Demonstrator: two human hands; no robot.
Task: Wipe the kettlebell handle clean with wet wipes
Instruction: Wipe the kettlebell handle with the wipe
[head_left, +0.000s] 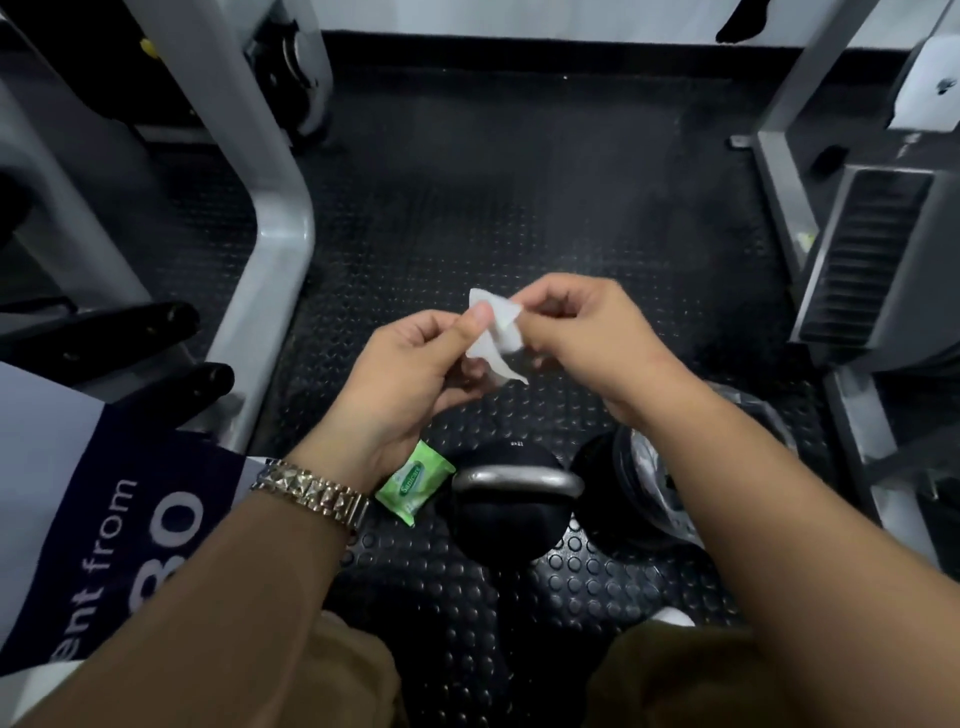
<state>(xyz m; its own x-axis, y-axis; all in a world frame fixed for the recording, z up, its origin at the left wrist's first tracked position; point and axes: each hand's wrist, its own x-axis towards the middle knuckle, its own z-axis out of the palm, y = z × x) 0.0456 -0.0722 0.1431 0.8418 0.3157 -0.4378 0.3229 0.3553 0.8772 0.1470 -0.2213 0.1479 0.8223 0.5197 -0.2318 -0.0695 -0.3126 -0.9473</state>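
Green wipes pack (414, 480) reads "Sanicare"; lies on studded rubber floor (467, 208), just left of black kettlebell (506, 514), steel handle (517, 478) up. Left hand (410, 384) and right hand (576, 332) pinch one white wipe (493, 332) above. Grey machine frames (270, 234) flank open floor ahead.

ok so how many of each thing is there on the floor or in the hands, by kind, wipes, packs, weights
wet wipe: 1, pinched between the left hand and the right hand
green wipes pack: 1, on the floor mat
kettlebell: 1, grey handle up
round dark weight to the right of the kettlebell: 1, partly hidden by the right arm
total: 4
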